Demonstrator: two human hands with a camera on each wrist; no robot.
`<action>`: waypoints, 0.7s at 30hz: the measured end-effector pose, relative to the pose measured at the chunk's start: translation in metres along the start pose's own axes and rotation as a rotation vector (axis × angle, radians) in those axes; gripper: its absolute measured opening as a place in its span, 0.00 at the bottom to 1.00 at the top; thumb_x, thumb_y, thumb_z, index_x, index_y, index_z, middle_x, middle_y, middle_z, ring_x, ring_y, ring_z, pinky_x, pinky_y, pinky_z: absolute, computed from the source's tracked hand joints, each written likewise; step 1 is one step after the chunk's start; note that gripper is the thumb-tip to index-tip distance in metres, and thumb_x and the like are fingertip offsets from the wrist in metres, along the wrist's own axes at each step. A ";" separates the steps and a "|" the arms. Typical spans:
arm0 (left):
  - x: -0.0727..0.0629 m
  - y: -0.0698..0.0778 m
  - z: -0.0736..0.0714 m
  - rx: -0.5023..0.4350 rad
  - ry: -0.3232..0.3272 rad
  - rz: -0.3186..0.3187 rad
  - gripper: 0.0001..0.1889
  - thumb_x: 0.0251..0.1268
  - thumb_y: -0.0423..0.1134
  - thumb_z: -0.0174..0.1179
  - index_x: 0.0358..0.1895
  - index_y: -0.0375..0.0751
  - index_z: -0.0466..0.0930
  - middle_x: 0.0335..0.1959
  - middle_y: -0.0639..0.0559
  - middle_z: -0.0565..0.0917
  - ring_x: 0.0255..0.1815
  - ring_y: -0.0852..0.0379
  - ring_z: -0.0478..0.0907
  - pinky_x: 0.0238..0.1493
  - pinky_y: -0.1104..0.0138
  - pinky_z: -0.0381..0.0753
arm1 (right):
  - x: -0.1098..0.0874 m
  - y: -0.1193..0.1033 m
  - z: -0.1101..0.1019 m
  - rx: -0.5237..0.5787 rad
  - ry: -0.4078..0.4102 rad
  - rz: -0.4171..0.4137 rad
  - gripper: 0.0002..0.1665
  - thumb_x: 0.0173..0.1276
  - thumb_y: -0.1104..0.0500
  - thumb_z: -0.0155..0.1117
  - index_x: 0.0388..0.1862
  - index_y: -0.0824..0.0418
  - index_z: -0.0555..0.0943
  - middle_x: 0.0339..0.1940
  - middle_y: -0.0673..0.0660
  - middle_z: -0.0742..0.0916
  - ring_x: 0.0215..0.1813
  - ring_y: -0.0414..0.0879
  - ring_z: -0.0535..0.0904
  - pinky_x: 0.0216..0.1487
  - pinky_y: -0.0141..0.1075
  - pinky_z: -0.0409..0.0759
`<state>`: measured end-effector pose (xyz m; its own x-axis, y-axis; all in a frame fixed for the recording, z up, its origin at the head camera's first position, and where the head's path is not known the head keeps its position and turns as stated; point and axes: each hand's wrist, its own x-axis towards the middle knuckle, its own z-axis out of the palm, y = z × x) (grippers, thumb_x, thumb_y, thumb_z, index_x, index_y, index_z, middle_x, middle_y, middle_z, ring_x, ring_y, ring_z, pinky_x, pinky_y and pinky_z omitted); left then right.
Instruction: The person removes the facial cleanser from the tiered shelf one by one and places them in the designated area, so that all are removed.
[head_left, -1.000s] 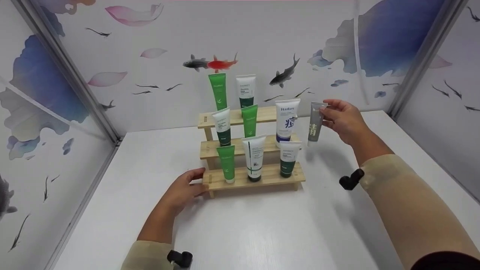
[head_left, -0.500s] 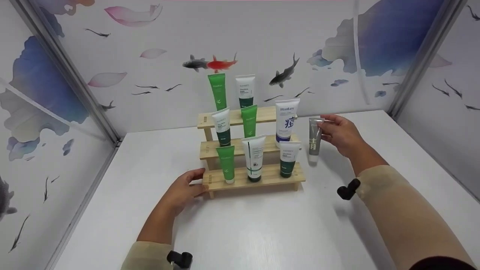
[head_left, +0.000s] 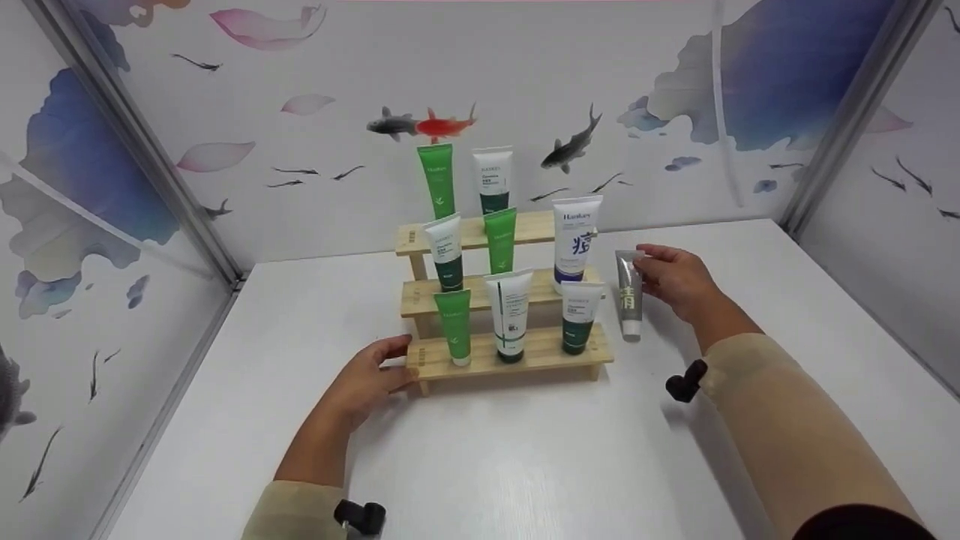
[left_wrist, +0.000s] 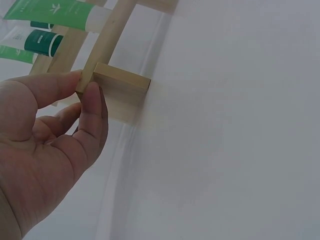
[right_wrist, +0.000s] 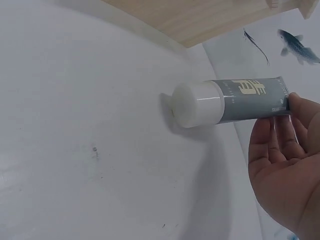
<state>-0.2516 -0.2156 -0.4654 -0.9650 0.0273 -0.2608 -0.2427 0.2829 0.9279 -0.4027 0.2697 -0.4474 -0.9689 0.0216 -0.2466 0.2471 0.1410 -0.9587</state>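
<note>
A three-tier wooden display rack [head_left: 544,356] stands mid-table with several squeeze tubes upright on their caps. My left hand [head_left: 373,375] pinches the left end of its lowest shelf; in the left wrist view the thumb and fingers [left_wrist: 91,102] close on the shelf's corner. To the right of the rack, my right hand [head_left: 679,281] holds a grey squeeze tube [head_left: 628,289] by its flat crimped end. Its white cap [right_wrist: 197,104] points down, close to the table; whether it touches cannot be told. The tube is apart from the rack.
On the lowest shelf are a green tube [head_left: 454,330], a white tube [head_left: 510,315] and a white-and-green tube [head_left: 579,315]. A white-and-blue tube [head_left: 576,240] stands on the middle tier's right end. Printed walls [head_left: 300,187] enclose the white table [head_left: 510,465].
My right hand has lowered the grey tube toward the table and shifted it slightly toward me. My left hand has stayed on the rack's shelf.
</note>
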 end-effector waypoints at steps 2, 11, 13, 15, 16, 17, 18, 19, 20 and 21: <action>0.000 0.000 0.000 0.003 0.002 0.001 0.35 0.69 0.30 0.67 0.80 0.44 0.70 0.78 0.44 0.73 0.69 0.47 0.81 0.63 0.59 0.86 | 0.001 0.002 0.001 -0.034 -0.018 0.013 0.34 0.83 0.49 0.62 0.83 0.51 0.69 0.76 0.55 0.77 0.63 0.43 0.80 0.64 0.33 0.84; -0.002 0.002 -0.003 -0.003 -0.007 0.008 0.36 0.69 0.30 0.65 0.81 0.43 0.69 0.79 0.43 0.72 0.69 0.46 0.81 0.62 0.60 0.86 | 0.006 0.009 0.006 -0.089 -0.045 0.071 0.36 0.85 0.51 0.58 0.86 0.51 0.64 0.84 0.58 0.71 0.67 0.45 0.77 0.72 0.38 0.80; -0.002 0.002 -0.003 -0.008 -0.009 0.008 0.36 0.69 0.29 0.65 0.81 0.43 0.68 0.79 0.43 0.72 0.69 0.46 0.81 0.63 0.60 0.86 | 0.008 0.011 0.007 -0.090 -0.045 0.085 0.36 0.85 0.51 0.58 0.86 0.51 0.64 0.85 0.57 0.71 0.69 0.46 0.76 0.73 0.38 0.79; -0.003 0.002 -0.003 -0.012 -0.006 0.004 0.36 0.69 0.29 0.65 0.81 0.43 0.68 0.79 0.43 0.72 0.70 0.46 0.81 0.63 0.60 0.86 | 0.009 0.012 0.008 -0.095 -0.045 0.098 0.35 0.85 0.52 0.58 0.86 0.51 0.64 0.85 0.57 0.71 0.71 0.47 0.76 0.73 0.39 0.79; -0.003 0.001 -0.003 -0.010 -0.006 0.005 0.36 0.69 0.29 0.65 0.81 0.42 0.68 0.79 0.43 0.72 0.70 0.46 0.81 0.63 0.60 0.86 | 0.010 0.012 0.009 -0.101 -0.044 0.103 0.35 0.84 0.52 0.58 0.86 0.51 0.64 0.85 0.57 0.71 0.72 0.47 0.75 0.73 0.39 0.79; -0.003 0.001 -0.002 -0.009 -0.004 0.004 0.36 0.69 0.29 0.65 0.81 0.42 0.68 0.79 0.42 0.72 0.69 0.46 0.81 0.63 0.60 0.86 | 0.010 0.013 0.009 -0.106 -0.041 0.110 0.35 0.84 0.52 0.59 0.86 0.51 0.65 0.85 0.57 0.71 0.72 0.48 0.75 0.74 0.39 0.79; -0.002 0.001 -0.002 -0.008 -0.003 0.002 0.36 0.69 0.29 0.65 0.81 0.42 0.68 0.79 0.43 0.72 0.69 0.46 0.81 0.63 0.60 0.86 | 0.011 0.013 0.009 -0.114 -0.035 0.115 0.35 0.84 0.53 0.59 0.86 0.51 0.65 0.85 0.57 0.72 0.73 0.49 0.75 0.74 0.40 0.78; -0.002 0.001 -0.002 -0.007 -0.001 0.000 0.36 0.69 0.30 0.66 0.80 0.42 0.69 0.79 0.43 0.72 0.69 0.46 0.81 0.63 0.61 0.86 | 0.011 0.014 0.009 -0.123 -0.031 0.120 0.35 0.84 0.53 0.59 0.86 0.51 0.66 0.85 0.56 0.72 0.74 0.49 0.74 0.74 0.40 0.78; -0.002 0.001 -0.001 -0.005 0.000 -0.002 0.36 0.69 0.30 0.66 0.80 0.43 0.69 0.79 0.43 0.73 0.69 0.47 0.81 0.63 0.61 0.86 | 0.012 0.015 0.009 -0.135 -0.030 0.124 0.35 0.83 0.53 0.60 0.86 0.51 0.66 0.85 0.57 0.72 0.74 0.49 0.74 0.74 0.41 0.78; -0.002 0.000 -0.001 -0.004 -0.001 0.001 0.36 0.69 0.30 0.66 0.80 0.42 0.69 0.78 0.43 0.73 0.69 0.46 0.81 0.63 0.60 0.86 | 0.012 0.015 0.009 -0.145 -0.028 0.129 0.35 0.83 0.52 0.60 0.85 0.51 0.66 0.85 0.57 0.72 0.75 0.50 0.74 0.74 0.41 0.78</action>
<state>-0.2497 -0.2162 -0.4643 -0.9652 0.0285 -0.2600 -0.2422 0.2788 0.9293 -0.4103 0.2626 -0.4658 -0.9281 0.0214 -0.3716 0.3624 0.2798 -0.8890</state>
